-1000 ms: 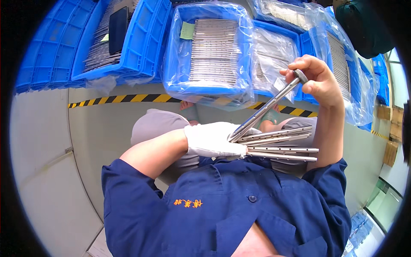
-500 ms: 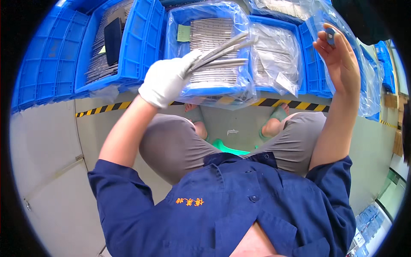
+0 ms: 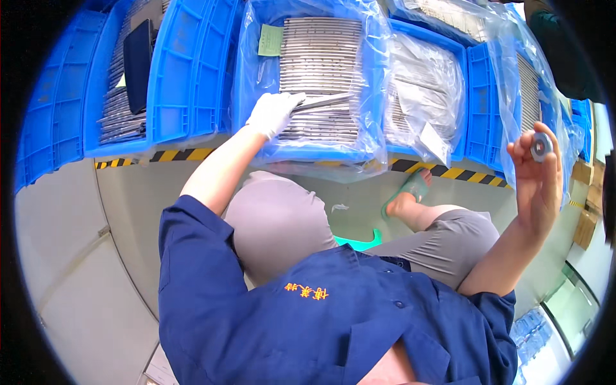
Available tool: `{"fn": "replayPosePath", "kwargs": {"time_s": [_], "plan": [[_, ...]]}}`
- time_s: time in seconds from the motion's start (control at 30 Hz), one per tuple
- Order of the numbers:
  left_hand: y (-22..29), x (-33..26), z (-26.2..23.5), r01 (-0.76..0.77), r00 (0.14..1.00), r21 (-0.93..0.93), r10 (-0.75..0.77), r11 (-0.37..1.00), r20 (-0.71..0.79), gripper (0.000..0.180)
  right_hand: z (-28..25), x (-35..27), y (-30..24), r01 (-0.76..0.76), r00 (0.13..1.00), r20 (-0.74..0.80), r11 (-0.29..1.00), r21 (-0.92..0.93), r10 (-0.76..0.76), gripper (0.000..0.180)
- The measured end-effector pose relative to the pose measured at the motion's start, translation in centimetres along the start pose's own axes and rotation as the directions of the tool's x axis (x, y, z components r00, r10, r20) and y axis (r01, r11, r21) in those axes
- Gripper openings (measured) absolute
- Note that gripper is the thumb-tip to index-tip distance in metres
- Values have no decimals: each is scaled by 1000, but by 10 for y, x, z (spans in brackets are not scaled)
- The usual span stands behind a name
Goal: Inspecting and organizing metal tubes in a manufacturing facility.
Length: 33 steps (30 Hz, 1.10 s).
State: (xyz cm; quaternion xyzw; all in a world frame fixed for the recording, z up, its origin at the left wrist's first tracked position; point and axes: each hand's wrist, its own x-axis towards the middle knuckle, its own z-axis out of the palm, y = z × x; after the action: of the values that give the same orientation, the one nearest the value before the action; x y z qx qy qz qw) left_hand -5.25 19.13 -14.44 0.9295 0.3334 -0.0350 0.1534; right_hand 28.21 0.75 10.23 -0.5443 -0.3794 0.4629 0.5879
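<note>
The gloved left hand (image 3: 273,112) is reaching forward into a plastic-lined blue crate (image 3: 308,151) and is gripping a bundle of long metal strips (image 3: 324,101), laying them across the rows of strips (image 3: 321,58) already stacked under that hand. The bare right hand (image 3: 536,173) is raised off to the side, well apart from the crate, pinching a small metal ring (image 3: 541,147) between thumb and fingertips. Beyond the left hand's outer side, another blue crate (image 3: 173,77) is holding more strips and a dark flat object (image 3: 137,61). Between the hands, a further lined crate (image 3: 475,96) is sitting behind a yellow-and-black floor stripe (image 3: 449,172).
</note>
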Motion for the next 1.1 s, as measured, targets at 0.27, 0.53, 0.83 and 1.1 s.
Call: {"fn": "replayPosePath", "kwargs": {"time_s": [0.27,0.53,0.83,1.1], "plan": [[11,31,22,31,999,16,-30,999,-45,49,-2,1,6,-57,998,4,998,4,57,50],[27,31,35,-19,999,78,21,997,-30,75,9,0,10,-106,994,2,994,11,106,53],[13,23,39,-182,977,32,184,983,-109,28,12,4,21,-137,990,52,990,34,135,51],[19,25,45,-298,946,72,305,952,-113,15,13,2,16,-139,988,69,990,-5,139,51]]}}
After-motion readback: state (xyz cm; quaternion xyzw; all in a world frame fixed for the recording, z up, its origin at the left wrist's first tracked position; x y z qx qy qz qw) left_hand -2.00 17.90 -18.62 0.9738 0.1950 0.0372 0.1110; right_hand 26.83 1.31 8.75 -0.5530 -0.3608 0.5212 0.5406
